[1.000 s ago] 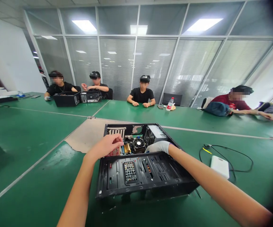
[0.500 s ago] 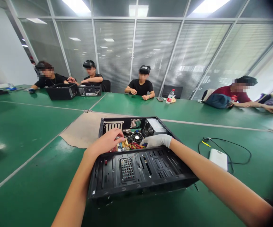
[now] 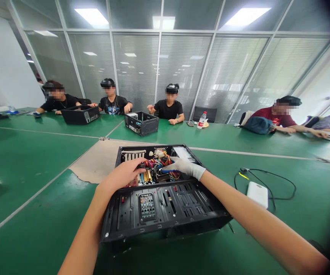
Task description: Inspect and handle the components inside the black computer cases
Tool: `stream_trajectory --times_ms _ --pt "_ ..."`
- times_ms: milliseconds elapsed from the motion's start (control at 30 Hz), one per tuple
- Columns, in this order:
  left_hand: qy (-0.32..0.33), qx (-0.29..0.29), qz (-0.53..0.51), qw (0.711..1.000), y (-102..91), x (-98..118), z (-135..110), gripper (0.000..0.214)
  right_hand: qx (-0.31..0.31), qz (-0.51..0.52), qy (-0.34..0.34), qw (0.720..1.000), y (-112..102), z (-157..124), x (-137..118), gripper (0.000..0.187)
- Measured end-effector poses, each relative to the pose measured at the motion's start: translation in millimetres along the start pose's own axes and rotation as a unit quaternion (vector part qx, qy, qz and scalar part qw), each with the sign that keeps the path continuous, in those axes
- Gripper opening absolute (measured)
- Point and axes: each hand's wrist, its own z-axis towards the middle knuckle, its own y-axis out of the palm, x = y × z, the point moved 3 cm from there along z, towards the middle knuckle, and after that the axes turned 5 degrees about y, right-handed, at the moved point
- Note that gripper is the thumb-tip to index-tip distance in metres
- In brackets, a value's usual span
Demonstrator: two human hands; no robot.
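Note:
An opened black computer case (image 3: 165,214) lies in front of me on the green table. Inside it a bundle of coloured power cables (image 3: 156,162) is lifted over the motherboard. My right hand (image 3: 183,167), in a pale glove with blue on the fingers, grips the bundle from the right. My bare left hand (image 3: 129,170) reaches in over the left wall, and the cables pass between its thumb and fingers. Yellow slots (image 3: 147,177) show below the left fingers. The power supply (image 3: 182,153) sits in the far right corner. The cables partly cover the fan.
Brown cardboard (image 3: 89,164) lies beyond the case on the left. To the right are a white power bank (image 3: 257,194) and a black cable (image 3: 293,183). Across the table are co-workers, two other computer cases (image 3: 142,124) (image 3: 80,114) and a bottle (image 3: 202,120).
The cable bundle has been raised and moved away from me, across the fan. My right hand went up with it. Across the table, a co-worker's case has moved to the right.

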Motion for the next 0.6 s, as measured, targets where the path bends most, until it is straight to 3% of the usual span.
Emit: stream_trajectory --times_ms 133,200,300,400,500,600 --pt "0.092 0.028 0.155 0.983 -12.6 20.0 2.2 0.04 -0.075 0.036 -0.035 0.996 6.4 -4.2 -7.3 0.074" --pt "0.118 0.023 0.176 0.977 -16.5 28.5 3.4 0.038 -0.081 0.018 -0.057 0.995 7.3 -2.0 -7.6 0.073" --pt "0.025 0.008 0.078 0.997 -15.3 30.5 7.2 0.026 -0.016 -0.011 -0.113 0.993 5.7 3.6 -5.0 0.07" --pt "-0.128 -0.033 -0.027 0.991 -3.0 22.8 12.3 0.042 0.075 -0.077 -0.153 0.982 5.6 5.3 0.1 0.06" --pt "-0.202 -0.025 0.035 0.978 -0.2 21.7 14.5 0.034 0.156 -0.156 -0.125 0.967 7.5 3.6 3.8 0.059" --pt "-0.215 0.007 0.128 0.968 -7.7 43.5 2.6 0.022 0.156 -0.237 -0.031 0.958 8.6 2.8 3.3 0.091"
